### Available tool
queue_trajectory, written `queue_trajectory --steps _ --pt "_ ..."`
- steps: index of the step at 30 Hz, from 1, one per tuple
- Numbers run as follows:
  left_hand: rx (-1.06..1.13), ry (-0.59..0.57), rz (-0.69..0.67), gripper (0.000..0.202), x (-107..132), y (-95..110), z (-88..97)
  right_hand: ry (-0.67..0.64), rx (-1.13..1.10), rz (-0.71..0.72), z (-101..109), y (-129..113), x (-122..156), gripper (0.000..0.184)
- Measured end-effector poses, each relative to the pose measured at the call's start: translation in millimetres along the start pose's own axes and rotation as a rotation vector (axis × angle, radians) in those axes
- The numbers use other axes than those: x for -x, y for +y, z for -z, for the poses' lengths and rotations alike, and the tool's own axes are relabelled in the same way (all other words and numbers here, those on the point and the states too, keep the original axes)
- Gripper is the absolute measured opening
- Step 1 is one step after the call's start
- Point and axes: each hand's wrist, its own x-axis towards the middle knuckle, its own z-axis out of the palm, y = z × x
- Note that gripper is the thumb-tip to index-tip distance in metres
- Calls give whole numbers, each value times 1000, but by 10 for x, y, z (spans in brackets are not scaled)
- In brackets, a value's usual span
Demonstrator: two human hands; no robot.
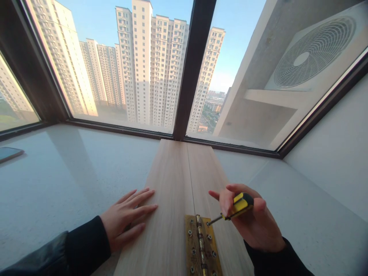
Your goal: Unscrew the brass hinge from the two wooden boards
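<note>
Two light wooden boards [172, 180] lie side by side on a white sill, running away from me toward the window. A brass hinge [201, 245] spans their seam at the near end, with several screws in it. My right hand [253, 226] is closed around a yellow and black screwdriver [237, 207]. Its tip points down-left at the hinge's upper right corner. My left hand [126, 218] lies flat with fingers spread on the left edge of the left board, holding nothing.
The white sill [71, 172] spreads wide to the left and right of the boards. A phone [8, 153] lies at the far left. Dark window frames [192, 69] stand behind, with an air-conditioner unit [313, 53] outside at right.
</note>
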Motion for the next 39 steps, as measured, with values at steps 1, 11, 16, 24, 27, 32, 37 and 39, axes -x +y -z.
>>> queue_trajectory --steps 1,11,16,24,27,32,37,39 --pt "-1 1 -1 48 -1 -1 0 -26 -23 -24 -27 2 0 39" --pt "2 -10 3 49 3 -4 -2 45 -22 25 -37 -26 1 36" --pt "-4 -12 9 48 3 3 2 68 -138 5 -99 2 -5 49" --pt "15 21 -4 48 -1 12 12 110 -27 39 -110 -12 -9 42" --pt "28 19 2 48 -3 16 20 122 -54 46 -131 -3 -27 46" --pt "58 48 1 47 -5 23 17 52 -101 16 -239 -18 -18 52" --pt "49 38 1 46 -8 30 25 87 33 61 -178 -13 -16 38" --pt "43 29 0 47 -7 29 28 100 6 53 -161 0 -23 46"
